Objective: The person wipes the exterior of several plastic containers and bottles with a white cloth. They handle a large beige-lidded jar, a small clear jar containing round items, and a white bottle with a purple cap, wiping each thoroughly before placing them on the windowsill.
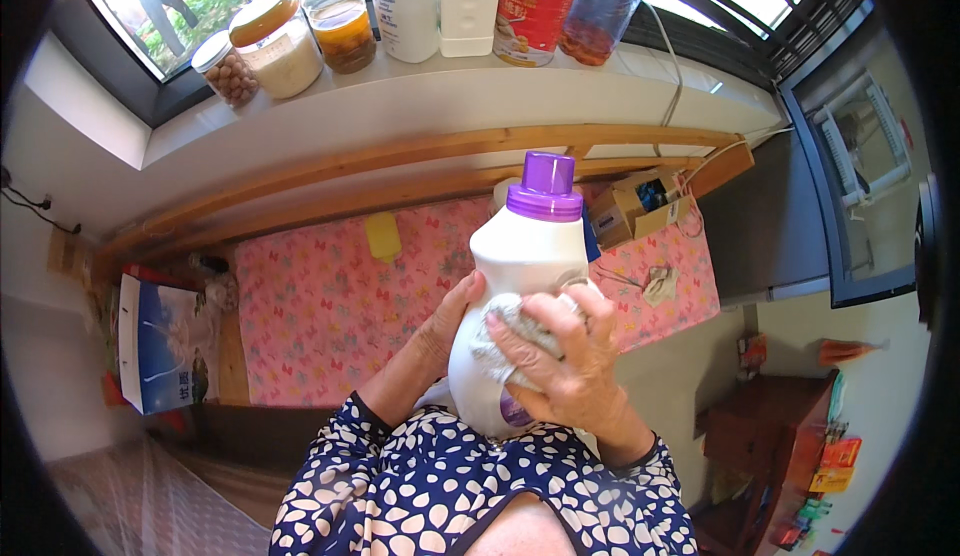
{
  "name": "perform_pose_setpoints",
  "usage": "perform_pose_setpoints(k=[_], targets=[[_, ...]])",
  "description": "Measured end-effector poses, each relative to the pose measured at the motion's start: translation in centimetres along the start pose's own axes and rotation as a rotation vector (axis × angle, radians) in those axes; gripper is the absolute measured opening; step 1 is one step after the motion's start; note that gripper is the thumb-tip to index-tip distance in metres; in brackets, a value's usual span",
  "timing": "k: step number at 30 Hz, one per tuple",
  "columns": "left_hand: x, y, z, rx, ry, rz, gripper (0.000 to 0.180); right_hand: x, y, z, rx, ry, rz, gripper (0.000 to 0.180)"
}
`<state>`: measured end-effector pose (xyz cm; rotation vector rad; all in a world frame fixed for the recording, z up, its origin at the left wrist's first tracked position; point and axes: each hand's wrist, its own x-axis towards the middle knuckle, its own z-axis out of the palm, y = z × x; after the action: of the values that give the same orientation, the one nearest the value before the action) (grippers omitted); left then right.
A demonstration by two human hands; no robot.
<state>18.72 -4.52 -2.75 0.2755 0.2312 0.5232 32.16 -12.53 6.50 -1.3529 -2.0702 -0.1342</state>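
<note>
A large white detergent bottle [530,251] with a purple cap [546,184] is held up before my chest, its top tilted away from me. My left hand [450,321] grips the bottle's left side, its fingers partly hidden behind it. Across the front, my right hand [570,351] presses a crumpled pale cloth [500,336] against the bottle's surface, the fingers bent over the cloth. Part of a purple label [515,408] shows beneath the right hand.
A pink patterned sheet [320,306] covers the bed below, with a yellow item [382,237] and an open cardboard box [640,206] on it. Several jars and bottles, among them a red can [533,11], line the windowsill [420,86]. A brown cabinet [765,416] stands at right.
</note>
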Motion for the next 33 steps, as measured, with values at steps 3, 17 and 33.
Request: perform_pose_setpoints(k=[3, 17, 33], targets=[[-0.2, -0.2, -0.1, -0.069, -0.025, -0.002, 0.085, -0.6, -0.9, -0.3, 0.005, -0.071, -0.074, 0.038], [-0.9, 0.8, -0.7, 0.302, -0.017, 0.002, 0.089, -0.2, 4.0, 2.3, 0.371, 0.381, 0.365, 0.040], [-0.7, 0.4, 0.5, 0.193, 0.015, -0.024, 0.079, 4.2, 2.1, -1.8, -0.068, 0.078, -0.049, 0.048]])
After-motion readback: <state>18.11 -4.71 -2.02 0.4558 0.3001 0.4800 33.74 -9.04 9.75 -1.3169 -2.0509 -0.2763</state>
